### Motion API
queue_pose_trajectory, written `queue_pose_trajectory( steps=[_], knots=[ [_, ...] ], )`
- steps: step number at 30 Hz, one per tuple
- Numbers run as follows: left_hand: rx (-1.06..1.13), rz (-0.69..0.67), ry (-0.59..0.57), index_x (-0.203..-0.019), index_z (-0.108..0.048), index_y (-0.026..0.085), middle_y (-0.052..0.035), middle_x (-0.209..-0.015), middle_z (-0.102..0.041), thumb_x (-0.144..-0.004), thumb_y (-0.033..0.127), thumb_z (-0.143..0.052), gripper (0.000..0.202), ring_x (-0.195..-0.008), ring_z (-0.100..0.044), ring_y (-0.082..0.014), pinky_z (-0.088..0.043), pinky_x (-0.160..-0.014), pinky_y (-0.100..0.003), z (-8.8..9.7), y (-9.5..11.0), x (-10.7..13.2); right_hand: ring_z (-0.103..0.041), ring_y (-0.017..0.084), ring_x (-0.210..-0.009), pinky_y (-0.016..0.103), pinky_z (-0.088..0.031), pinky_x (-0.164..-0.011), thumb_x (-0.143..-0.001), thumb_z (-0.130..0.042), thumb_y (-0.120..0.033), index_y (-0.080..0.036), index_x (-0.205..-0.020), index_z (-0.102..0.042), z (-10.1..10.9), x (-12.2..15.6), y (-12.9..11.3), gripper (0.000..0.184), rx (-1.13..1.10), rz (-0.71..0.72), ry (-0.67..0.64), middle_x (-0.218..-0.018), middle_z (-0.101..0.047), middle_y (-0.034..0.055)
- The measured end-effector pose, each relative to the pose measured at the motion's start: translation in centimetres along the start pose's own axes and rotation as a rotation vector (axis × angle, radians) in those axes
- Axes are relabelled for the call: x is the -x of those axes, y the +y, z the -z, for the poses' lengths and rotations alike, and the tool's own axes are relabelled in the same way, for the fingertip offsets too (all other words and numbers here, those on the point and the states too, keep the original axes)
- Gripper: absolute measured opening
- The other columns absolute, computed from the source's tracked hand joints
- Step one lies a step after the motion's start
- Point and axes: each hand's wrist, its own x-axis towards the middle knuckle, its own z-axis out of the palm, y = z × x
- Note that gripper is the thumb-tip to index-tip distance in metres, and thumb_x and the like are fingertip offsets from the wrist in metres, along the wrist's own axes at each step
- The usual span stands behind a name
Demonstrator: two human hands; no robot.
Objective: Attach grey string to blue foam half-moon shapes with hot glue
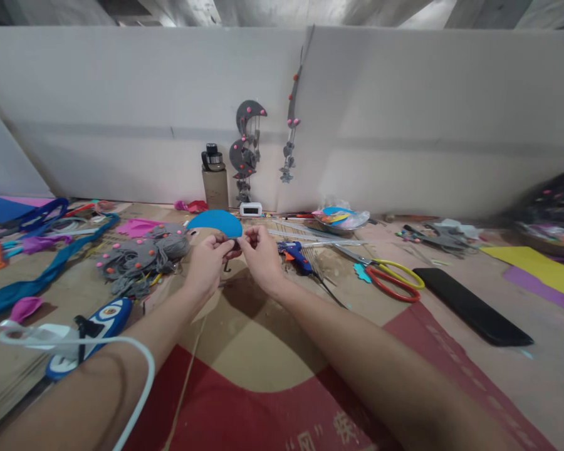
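Both my arms reach forward over the cardboard-covered table point(244, 338). My left hand point(207, 262) and my right hand point(262, 250) meet at the fingertips and pinch the lower edge of a blue crescent-shaped felt piece point(215, 222), held upright above the table. A small dark bit hangs below the fingers; I cannot make out what it is. A blue glue gun point(295, 253) lies just right of my right hand. Scissors with yellow and red handles point(391, 275) lie further right.
A pile of grey felt shapes with pink beads point(143, 254) lies left of my hands. Blue felt strips point(42, 269), a blue-white tool point(98, 326) and a white cable point(136, 376) are at left. A black flat case point(470, 305), yellow and purple sheets point(540, 266), a bottle point(215, 178) and hanging grey felt mobiles point(247, 147) stand behind.
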Motion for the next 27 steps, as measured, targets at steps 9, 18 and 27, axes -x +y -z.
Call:
queue_pose_trajectory(
  steps=[9,18,27],
  knots=[
    [-0.04,0.011,0.038,-0.068,-0.059,0.012,-0.0017,-0.063,-0.061,-0.057,0.027,-0.077,0.026,-0.06,-0.06,-0.012,-0.047,-0.057,-0.023,0.9,-0.2,-1.0,-0.051,0.011,-0.067,0.025,-0.041,-0.065,-0.078,-0.053,-0.032,-0.019,-0.086,-0.05,-0.4,-0.1,0.6,0.016,0.003,-0.005,-0.057,-0.077,-0.056,-0.0012],
    [0.019,-0.069,0.112,-0.067,-0.058,0.012,-0.0011,-0.065,-0.061,-0.06,0.021,-0.073,0.019,-0.059,-0.06,-0.0098,-0.048,-0.052,-0.018,3.3,0.0,-3.1,-0.047,0.011,-0.059,0.024,-0.034,-0.059,-0.075,-0.054,-0.025,-0.018,-0.066,-0.059,0.8,0.0,-0.6,0.012,0.263,0.004,-0.326,-0.061,-0.055,-0.003],
    [0.143,-0.024,0.21,-0.071,-0.058,0.012,-0.0024,-0.064,-0.064,-0.07,0.012,-0.066,0.008,-0.059,-0.062,-0.0095,-0.048,-0.049,-0.017,3.6,1.2,-3.3,-0.033,0.007,-0.039,0.022,-0.025,-0.043,-0.068,-0.061,-0.029,-0.017,-0.059,-0.061,10.8,-1.8,-5.1,0.015,0.292,-0.171,-0.282,-0.04,-0.042,-0.0069]
  ],
)
